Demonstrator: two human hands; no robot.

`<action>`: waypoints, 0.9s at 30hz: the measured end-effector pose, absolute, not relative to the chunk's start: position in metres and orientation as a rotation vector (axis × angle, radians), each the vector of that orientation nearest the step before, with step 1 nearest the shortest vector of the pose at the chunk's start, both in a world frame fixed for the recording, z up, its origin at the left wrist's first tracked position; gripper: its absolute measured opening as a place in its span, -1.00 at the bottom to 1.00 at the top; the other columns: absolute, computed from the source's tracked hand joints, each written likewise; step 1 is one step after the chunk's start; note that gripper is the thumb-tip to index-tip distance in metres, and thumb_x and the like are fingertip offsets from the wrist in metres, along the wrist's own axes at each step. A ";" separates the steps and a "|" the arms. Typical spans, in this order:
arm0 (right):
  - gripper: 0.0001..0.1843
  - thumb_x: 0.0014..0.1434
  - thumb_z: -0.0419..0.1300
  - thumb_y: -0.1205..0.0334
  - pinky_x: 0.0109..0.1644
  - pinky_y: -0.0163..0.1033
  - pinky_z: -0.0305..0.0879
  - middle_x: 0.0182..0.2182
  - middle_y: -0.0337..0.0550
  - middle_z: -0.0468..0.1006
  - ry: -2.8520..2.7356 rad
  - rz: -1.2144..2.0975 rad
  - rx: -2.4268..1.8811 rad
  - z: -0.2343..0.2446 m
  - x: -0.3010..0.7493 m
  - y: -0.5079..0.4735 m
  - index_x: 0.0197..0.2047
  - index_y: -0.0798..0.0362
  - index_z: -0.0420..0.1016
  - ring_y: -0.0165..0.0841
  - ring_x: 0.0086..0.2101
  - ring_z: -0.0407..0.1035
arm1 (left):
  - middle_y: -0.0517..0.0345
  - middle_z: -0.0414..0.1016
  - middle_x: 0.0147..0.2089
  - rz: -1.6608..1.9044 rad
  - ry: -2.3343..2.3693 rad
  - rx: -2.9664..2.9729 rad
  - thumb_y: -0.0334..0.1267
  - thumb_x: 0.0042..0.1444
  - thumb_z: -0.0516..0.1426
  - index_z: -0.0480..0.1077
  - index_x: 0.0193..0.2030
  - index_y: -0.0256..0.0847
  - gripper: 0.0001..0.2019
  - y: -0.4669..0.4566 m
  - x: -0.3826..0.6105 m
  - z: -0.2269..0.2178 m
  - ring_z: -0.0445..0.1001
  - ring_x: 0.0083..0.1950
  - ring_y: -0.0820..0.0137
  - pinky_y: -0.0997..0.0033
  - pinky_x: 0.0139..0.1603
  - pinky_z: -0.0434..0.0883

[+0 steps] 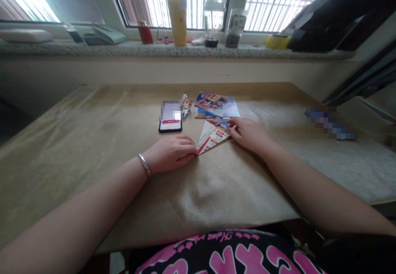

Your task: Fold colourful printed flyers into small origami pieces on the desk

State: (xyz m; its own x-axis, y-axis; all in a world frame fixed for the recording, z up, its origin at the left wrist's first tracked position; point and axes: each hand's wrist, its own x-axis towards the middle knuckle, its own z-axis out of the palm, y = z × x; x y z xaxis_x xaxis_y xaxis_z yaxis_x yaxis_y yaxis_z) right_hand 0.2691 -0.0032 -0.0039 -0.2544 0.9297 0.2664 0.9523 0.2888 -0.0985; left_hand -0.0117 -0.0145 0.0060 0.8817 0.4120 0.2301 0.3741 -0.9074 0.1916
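A folded paper sheet (213, 137), printed white and red with a bit of blue picture, lies on the table between my hands. My left hand (173, 153), with a silver bracelet at the wrist, has its fingers together at the sheet's near left corner. At the right edge of the sheet, my right hand (247, 132) pinches the paper between thumb and fingers. Just beyond it rests a small pile of colourful printed sheets (218, 104). A smartphone (170, 117) with a lit screen lies to the left, beside a small folded paper piece (186, 103).
A beige cover lies over the table (123, 117). Far right is a blurred bluish item (331, 123). Along the granite windowsill (108, 49) stand a red container (145, 32), a tall yellow one (177, 20), a clear jar (235, 27), a tape roll (277, 41) and a black bag (328, 20).
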 end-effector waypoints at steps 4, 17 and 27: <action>-0.62 0.23 0.00 0.06 0.05 -0.09 0.24 -0.04 0.01 0.50 -2.456 -0.100 -1.463 -0.015 0.267 0.005 -0.05 0.07 0.49 -0.16 -0.02 0.33 | 0.05 0.48 -0.09 0.460 0.609 2.838 -0.30 0.23 -0.02 0.49 -0.14 -0.14 -0.74 -0.015 -0.010 0.003 0.44 -0.07 0.40 0.42 -0.04 0.42; -0.66 0.25 0.02 0.16 0.14 -0.05 0.19 0.04 -0.05 0.44 -2.451 0.011 -1.249 -0.028 0.259 0.014 0.02 0.00 0.47 -0.21 0.07 0.26 | 0.05 0.45 0.06 0.472 0.618 2.853 -0.33 0.22 -0.01 0.41 0.02 -0.17 -0.71 -0.007 -0.010 -0.011 0.37 0.11 0.32 0.21 0.14 0.37; -0.72 0.18 0.08 0.31 0.14 -0.01 0.21 -0.07 -0.03 0.51 -2.345 0.185 -1.120 -0.034 0.263 0.023 -0.07 0.01 0.52 -0.22 0.02 0.32 | 0.06 0.33 0.21 0.366 0.657 2.910 -0.26 0.23 0.03 0.33 0.15 -0.09 -0.65 -0.006 -0.011 -0.011 0.26 0.24 0.29 0.14 0.23 0.30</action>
State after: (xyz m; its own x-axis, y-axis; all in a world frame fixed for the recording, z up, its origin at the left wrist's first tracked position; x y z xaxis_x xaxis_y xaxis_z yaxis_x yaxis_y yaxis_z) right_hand 0.2626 0.0233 -0.0341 -0.5158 0.7559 0.4033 0.6834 0.6469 -0.3384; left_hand -0.0114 -0.0058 -0.0110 0.8753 0.4378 0.2052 0.4049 -0.8957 0.1839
